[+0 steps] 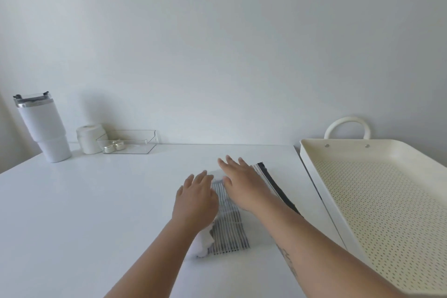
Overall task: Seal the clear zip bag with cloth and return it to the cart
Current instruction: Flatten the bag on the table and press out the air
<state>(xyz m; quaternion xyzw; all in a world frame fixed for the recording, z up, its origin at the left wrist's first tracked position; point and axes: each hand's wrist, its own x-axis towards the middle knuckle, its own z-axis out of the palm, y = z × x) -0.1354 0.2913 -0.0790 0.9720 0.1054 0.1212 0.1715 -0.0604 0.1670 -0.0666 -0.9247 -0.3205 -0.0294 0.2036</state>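
A clear zip bag (262, 241) lies flat on the white table (96, 213), near its right edge. Inside it is a folded black-and-white striped cloth (229, 232), and a dark strip (278, 189) runs along the bag's right side. My left hand (196, 198) rests flat on the bag's left part, fingers spread. My right hand (244, 184) presses flat on the bag's far part, fingers apart. Neither hand grips anything. The cream cart's top tray (312, 172) stands just right of the table, its perforated floor bare.
At the table's far left stand a white tumbler (43, 128) with a clear lid, a white roll (88, 138) and a clear plastic tray (128, 143) holding two small silvery objects. A white loop handle (347, 126) rises behind the cart tray.
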